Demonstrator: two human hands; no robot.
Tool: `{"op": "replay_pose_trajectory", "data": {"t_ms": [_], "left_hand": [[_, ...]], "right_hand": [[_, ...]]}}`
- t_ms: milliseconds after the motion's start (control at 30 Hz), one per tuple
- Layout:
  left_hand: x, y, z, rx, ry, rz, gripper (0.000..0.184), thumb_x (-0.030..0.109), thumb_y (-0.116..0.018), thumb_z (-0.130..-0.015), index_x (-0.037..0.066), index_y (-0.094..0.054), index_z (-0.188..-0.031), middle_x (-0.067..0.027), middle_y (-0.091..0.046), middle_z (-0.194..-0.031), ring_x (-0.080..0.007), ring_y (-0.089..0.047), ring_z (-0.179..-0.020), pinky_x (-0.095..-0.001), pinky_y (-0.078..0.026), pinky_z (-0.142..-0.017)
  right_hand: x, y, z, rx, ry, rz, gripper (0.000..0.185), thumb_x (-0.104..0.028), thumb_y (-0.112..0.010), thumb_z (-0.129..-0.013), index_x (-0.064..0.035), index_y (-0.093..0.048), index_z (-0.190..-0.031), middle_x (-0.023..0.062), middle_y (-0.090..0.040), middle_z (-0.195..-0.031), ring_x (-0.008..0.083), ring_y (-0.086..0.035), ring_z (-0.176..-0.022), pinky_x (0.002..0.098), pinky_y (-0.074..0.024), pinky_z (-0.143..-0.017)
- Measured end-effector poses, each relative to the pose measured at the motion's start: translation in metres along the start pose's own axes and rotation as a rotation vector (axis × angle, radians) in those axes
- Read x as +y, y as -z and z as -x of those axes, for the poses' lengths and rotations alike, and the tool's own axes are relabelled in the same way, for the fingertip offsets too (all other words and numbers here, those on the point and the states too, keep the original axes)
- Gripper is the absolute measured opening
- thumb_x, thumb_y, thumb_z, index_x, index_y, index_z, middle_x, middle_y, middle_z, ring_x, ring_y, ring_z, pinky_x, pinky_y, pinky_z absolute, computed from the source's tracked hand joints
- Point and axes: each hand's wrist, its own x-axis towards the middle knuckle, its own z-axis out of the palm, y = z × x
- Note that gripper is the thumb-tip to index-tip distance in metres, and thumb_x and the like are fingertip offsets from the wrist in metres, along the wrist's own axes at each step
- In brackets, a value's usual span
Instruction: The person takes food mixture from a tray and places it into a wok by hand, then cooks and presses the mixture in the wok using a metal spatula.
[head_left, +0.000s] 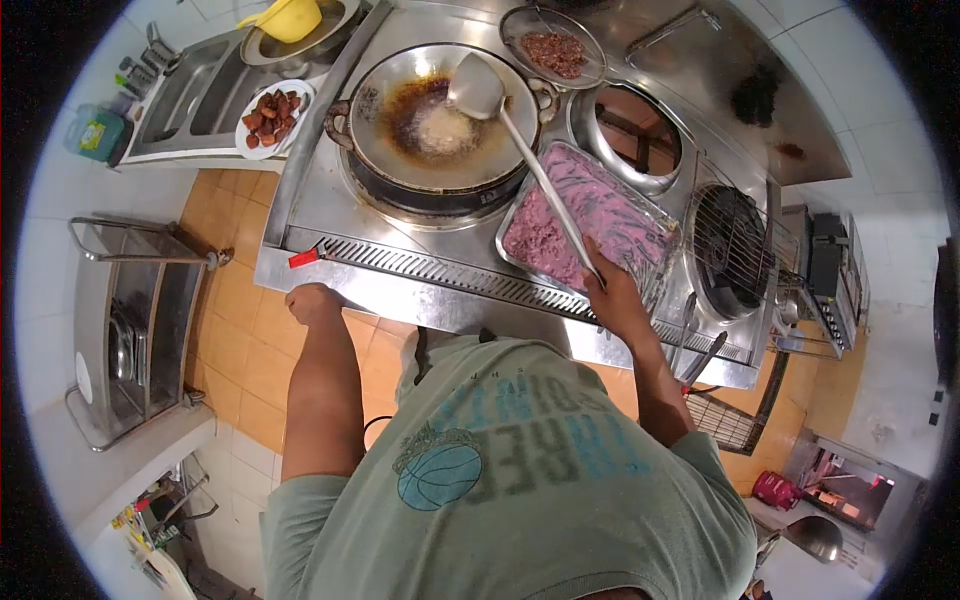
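My right hand (617, 297) is wrapped round the long handle of a wok ladle (545, 180). The ladle's broad metal head rests over the wok (370, 125), which sits on a burner and has brown stains and a pale, foamy patch in its middle. My left hand (315, 302) is closed at the front edge of the stove (400, 290), just below a red tag (303, 258); what its fingers hold, if anything, is hidden. Beneath the ladle handle lies a clear tray (512, 262) of pink minced mixture, close to my right hand.
A round strainer (516, 28) with reddish-brown bits lies behind the wok. An open burner ring (668, 178) and a wire rack (735, 225) are on the right. Left are a plate (247, 146) of browned chunks, a sink (180, 100) and a steel cart (92, 330).
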Motion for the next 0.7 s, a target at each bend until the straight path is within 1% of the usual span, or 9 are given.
{"op": "replay_pose_trajectory", "data": {"t_ms": [33,133,200,300,367,433,500,567,700], "left_hand": [[-0.006,-0.022,-0.036,-0.008,-0.004,-0.005,0.065,0.019,-0.059,-0.080,-0.010,-0.024,-0.127,-0.0172,-0.051,-0.122,-0.0266,-0.059,-0.104,-0.0345,-0.052,-0.083],[-0.006,-0.029,-0.043,-0.034,-0.123,-0.280,0.071,0.019,-0.063,-0.077,-0.010,-0.021,-0.127,-0.0178,-0.050,-0.123,-0.0259,-0.059,-0.105,-0.0334,-0.052,-0.083],[-0.006,-0.030,-0.046,-0.047,-0.136,-0.255,0.074,0.020,-0.065,-0.076,-0.010,-0.021,-0.127,-0.0181,-0.050,-0.123,-0.0256,-0.059,-0.105,-0.0329,-0.052,-0.083],[-0.013,-0.035,-0.055,-0.057,-0.044,0.034,0.075,0.019,-0.066,-0.075,-0.010,-0.021,-0.128,-0.0182,-0.050,-0.123,-0.0253,-0.059,-0.105,-0.0321,-0.052,-0.083],[-0.001,-0.001,-0.004,-0.049,-0.050,-0.023,0.076,0.018,-0.066,-0.075,-0.010,-0.019,-0.128,-0.0181,-0.049,-0.124,-0.0249,-0.059,-0.105,-0.0313,-0.052,-0.083],[-0.003,-0.002,-0.006,-0.024,-0.030,-0.005,0.066,0.021,-0.060,-0.079,-0.009,-0.025,-0.127,-0.0177,-0.051,-0.122,-0.0250,-0.059,-0.105,-0.0318,-0.052,-0.084],[0.002,0.002,0.003,-0.020,0.076,0.225,0.055,0.024,-0.053,-0.083,-0.008,-0.034,-0.124,-0.0173,-0.054,-0.120,-0.0255,-0.059,-0.104,-0.0327,-0.051,-0.085],[0.003,0.008,0.014,0.010,0.110,0.331,0.053,0.024,-0.051,-0.084,-0.008,-0.035,-0.123,-0.0171,-0.054,-0.120,-0.0256,-0.059,-0.104,-0.0328,-0.051,-0.085],[0.000,0.010,0.020,0.025,0.041,0.233,0.049,0.024,-0.048,-0.086,-0.007,-0.037,-0.122,-0.0169,-0.055,-0.119,-0.0257,-0.059,-0.104,-0.0329,-0.051,-0.085]], "right_hand": [[0.003,-0.001,0.001,0.021,0.010,0.001,0.052,0.000,-0.048,-0.084,-0.0053,-0.037,-0.135,0.0281,-0.049,-0.123,0.0360,-0.047,-0.118,0.0346,-0.0397,-0.096],[0.000,-0.001,-0.004,0.027,-0.032,0.063,0.052,-0.001,-0.048,-0.085,-0.0062,-0.037,-0.136,0.0284,-0.049,-0.122,0.0363,-0.047,-0.117,0.0342,-0.0402,-0.095],[0.003,-0.001,-0.004,-0.014,-0.013,0.073,0.052,-0.002,-0.048,-0.085,-0.0062,-0.037,-0.136,0.0279,-0.049,-0.122,0.0366,-0.048,-0.116,0.0345,-0.0406,-0.094],[0.003,-0.001,-0.003,-0.025,0.011,0.026,0.051,-0.002,-0.049,-0.086,-0.0055,-0.037,-0.135,0.0267,-0.050,-0.122,0.0369,-0.048,-0.116,0.0348,-0.0407,-0.094],[0.000,-0.002,-0.006,-0.019,0.001,0.007,0.050,-0.003,-0.049,-0.086,-0.0048,-0.038,-0.135,0.0257,-0.050,-0.123,0.0365,-0.048,-0.116,0.0344,-0.0404,-0.094],[-0.003,-0.002,-0.009,-0.004,-0.046,0.020,0.050,-0.003,-0.048,-0.086,-0.0041,-0.037,-0.135,0.0249,-0.049,-0.124,0.0357,-0.048,-0.117,0.0335,-0.0398,-0.095],[0.004,-0.006,-0.010,-0.018,-0.007,0.041,0.049,-0.004,-0.049,-0.087,-0.0034,-0.037,-0.135,0.0254,-0.049,-0.125,0.0357,-0.047,-0.118,0.0323,-0.0390,-0.095],[0.006,-0.005,-0.010,-0.034,0.020,0.038,0.049,-0.005,-0.049,-0.087,-0.0029,-0.037,-0.135,0.0256,-0.048,-0.125,0.0356,-0.046,-0.118,0.0317,-0.0384,-0.096],[0.004,-0.006,-0.007,-0.005,0.055,-0.020,0.049,-0.004,-0.049,-0.087,-0.0023,-0.037,-0.134,0.0257,-0.047,-0.126,0.0347,-0.046,-0.119,0.0317,-0.0378,-0.097]]}}
